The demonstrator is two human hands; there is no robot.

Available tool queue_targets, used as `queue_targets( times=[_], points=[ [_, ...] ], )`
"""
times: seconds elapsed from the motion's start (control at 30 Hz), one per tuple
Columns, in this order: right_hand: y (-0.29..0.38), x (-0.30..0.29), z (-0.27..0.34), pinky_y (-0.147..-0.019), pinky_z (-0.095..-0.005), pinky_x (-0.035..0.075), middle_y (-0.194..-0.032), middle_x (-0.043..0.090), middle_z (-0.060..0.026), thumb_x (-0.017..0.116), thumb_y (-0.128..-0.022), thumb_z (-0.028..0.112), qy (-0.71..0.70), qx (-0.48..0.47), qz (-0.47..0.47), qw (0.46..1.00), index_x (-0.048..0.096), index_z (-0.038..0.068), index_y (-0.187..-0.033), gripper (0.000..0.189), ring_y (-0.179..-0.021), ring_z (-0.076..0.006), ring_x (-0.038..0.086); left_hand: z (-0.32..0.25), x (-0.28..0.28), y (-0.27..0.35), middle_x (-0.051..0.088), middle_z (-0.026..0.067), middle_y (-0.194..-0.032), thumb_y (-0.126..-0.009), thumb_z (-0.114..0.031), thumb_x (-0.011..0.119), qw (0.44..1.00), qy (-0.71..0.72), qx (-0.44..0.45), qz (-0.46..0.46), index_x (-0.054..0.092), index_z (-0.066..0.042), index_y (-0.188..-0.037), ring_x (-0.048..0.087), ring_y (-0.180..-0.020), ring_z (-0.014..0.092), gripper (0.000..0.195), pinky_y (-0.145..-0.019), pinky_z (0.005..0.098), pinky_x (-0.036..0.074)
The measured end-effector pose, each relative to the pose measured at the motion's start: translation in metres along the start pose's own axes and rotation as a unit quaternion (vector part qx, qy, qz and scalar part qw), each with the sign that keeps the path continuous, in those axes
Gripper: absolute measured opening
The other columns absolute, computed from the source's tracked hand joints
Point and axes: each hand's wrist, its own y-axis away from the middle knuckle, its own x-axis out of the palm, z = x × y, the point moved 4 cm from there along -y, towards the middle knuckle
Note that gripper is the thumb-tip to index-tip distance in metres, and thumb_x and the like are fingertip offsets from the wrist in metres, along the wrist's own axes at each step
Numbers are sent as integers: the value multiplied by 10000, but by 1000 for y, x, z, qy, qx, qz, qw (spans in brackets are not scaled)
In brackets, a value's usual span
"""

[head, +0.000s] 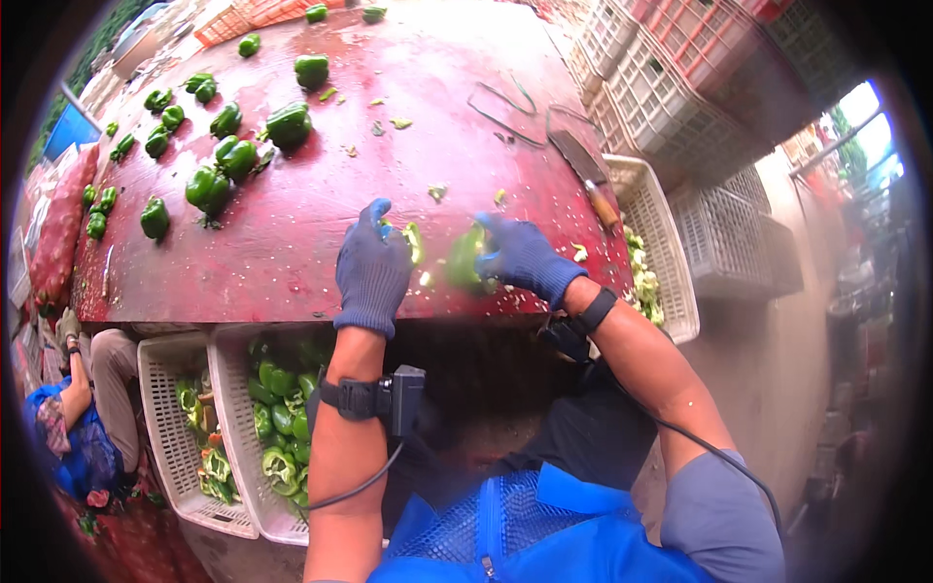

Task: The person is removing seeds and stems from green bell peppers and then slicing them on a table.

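Note:
My left hand (374, 259), in a blue knit glove, is over the front of the red tabletop (408, 167). Its fingers curl round a cut piece of green bell pepper (412, 243), whose pale inside faces right. Across a small gap, my right hand (528, 251), gloved alike, grips a larger green bell pepper piece (463, 261) by its right side. Motion blurs this piece, so its cut face cannot be made out. Small pale scraps and seeds lie beneath and around both hands.
Several whole green bell peppers (289, 125) lie at the table's left. A cleaver (579, 160) rests near the right edge, beside a crate of trimmings (681, 291). Below the front edge stand crates with cut peppers (222, 408). Another person (73, 423) sits at left; stacked crates (649, 95) rise at right.

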Motion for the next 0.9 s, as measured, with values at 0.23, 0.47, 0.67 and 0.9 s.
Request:
queue_targets(
  times=[0.23, 0.47, 0.67, 0.9],
  points=[
    [38, -5, -10, -778, -479, 527, -940, 682, -218, 689, -738, 333, 11, 6, -71, 997, 462, 30, -1376, 741, -887, -404, 667, -2, 83, 20, 628, 247, -1132, -892, -174, 521, 984, -91, -10, 154, 575, -116, -1296, 612, -1081, 396, 412, -929, 475, 484],
    [43, 1, -27, -773, -482, 529, -916, 687, -204, 697, -741, 366, 10, 38, -50, 998, 599, 37, -1134, 522, -880, -388, 672, 2, 92, 27, 626, 246, -1167, -893, -248, 589, 968, -215, 132, -22, 550, -59, -1322, 598, -1107, 387, 471, -949, 452, 481],
    [46, -8, -15, -771, -477, 530, -887, 687, -192, 702, -740, 364, 18, 20, -36, 999, 648, 56, -967, 386, -864, -379, 673, -21, 99, 37, 666, 148, -1087, -907, -352, 665, 988, -53, 25, 144, 548, 0, -1285, 651, -950, 258, 530, -849, 368, 522],
    [59, -23, -21, -768, -470, 520, -905, 678, -216, 696, -764, 372, -62, -21, -34, 997, 652, 38, -964, 391, -875, -385, 666, -16, 112, 41, 649, 54, -1116, -922, -230, 668, 853, 322, -166, 376, 565, -9, -1282, 619, -941, 112, 435, -830, 262, 510]
  ],
)
